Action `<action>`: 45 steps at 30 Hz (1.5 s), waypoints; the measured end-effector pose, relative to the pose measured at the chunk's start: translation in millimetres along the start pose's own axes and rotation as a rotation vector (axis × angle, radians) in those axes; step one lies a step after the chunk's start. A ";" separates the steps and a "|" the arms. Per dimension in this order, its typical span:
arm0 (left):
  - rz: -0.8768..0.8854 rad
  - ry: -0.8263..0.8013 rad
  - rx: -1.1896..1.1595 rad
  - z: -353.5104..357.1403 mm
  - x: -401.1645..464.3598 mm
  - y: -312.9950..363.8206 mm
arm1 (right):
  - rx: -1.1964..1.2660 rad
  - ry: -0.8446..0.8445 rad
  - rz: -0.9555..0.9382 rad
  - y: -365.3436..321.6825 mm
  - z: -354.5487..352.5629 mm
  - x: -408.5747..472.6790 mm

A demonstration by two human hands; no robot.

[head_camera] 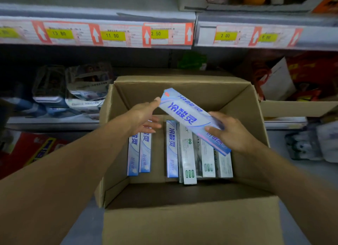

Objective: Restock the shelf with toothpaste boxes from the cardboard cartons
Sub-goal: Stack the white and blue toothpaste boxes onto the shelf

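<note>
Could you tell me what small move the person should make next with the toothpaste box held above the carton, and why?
Probably lift the blue toothpaste box clear of the carton and up to the shelf. The right hand already grips its lower end, the open left hand touches its upper end, and it sits tilted above the packed boxes.

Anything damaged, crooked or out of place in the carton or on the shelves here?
Nothing looks damaged. The boxes in the carton stand unevenly: two blue boxes at left, a bare gap, then a blue and white row. The right hand holds one box tilted; the left hand touches its top end.
</note>
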State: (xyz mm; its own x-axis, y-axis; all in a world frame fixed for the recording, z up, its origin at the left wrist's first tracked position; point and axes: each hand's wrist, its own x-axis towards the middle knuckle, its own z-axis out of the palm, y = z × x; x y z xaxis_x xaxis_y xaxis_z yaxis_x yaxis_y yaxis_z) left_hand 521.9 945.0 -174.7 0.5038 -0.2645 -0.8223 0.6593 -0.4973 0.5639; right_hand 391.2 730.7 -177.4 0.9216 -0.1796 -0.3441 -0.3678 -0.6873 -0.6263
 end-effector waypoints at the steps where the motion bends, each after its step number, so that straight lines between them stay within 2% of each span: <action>1: 0.020 0.021 0.079 1.5 5.6 -7.4 | 0.034 -0.009 0.032 3.2 -0.6 -0.7; 4: 0.063 0.059 0.358 6.3 29.4 -33.7 | -0.016 -0.049 0.046 13.2 0.7 -0.1; 8: 0.111 0.028 0.672 15.3 74.7 -63.5 | -0.101 -0.024 0.041 28.6 5.7 2.2; 14: 0.250 0.040 0.960 39.5 145.5 -75.4 | -0.132 0.010 0.066 57.4 16.7 11.1; 18: 0.367 0.058 1.056 52.9 181.7 -74.4 | -0.137 0.025 0.069 69.7 31.9 19.5; 22: 0.329 0.022 1.092 56.4 193.7 -70.1 | -0.116 0.037 0.065 72.8 40.0 24.7; 28: 0.393 -0.204 1.181 33.2 187.2 -87.7 | -0.122 0.018 0.087 70.7 43.0 23.4; 35: 0.585 -0.085 1.446 31.7 187.7 -87.3 | -0.129 0.012 0.098 72.5 51.7 24.1; 39: 0.761 -0.102 1.552 30.9 180.4 -69.5 | -0.113 0.033 0.106 73.8 51.8 20.9; 42: 0.796 -0.141 1.689 25.4 164.4 -47.1 | -0.111 0.042 0.113 71.4 49.1 16.3; 45: 0.752 -0.210 1.765 17.3 137.0 -30.5 | -0.116 0.043 0.120 65.1 46.5 9.4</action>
State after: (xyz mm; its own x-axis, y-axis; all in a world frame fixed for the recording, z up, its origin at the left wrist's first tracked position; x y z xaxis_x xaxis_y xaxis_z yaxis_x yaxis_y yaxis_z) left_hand 561.2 909.6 -305.9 0.2188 -0.8027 -0.5548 -0.9187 -0.3610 0.1601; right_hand 370.1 717.0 -253.9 0.8775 -0.2933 -0.3795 -0.4607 -0.7354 -0.4969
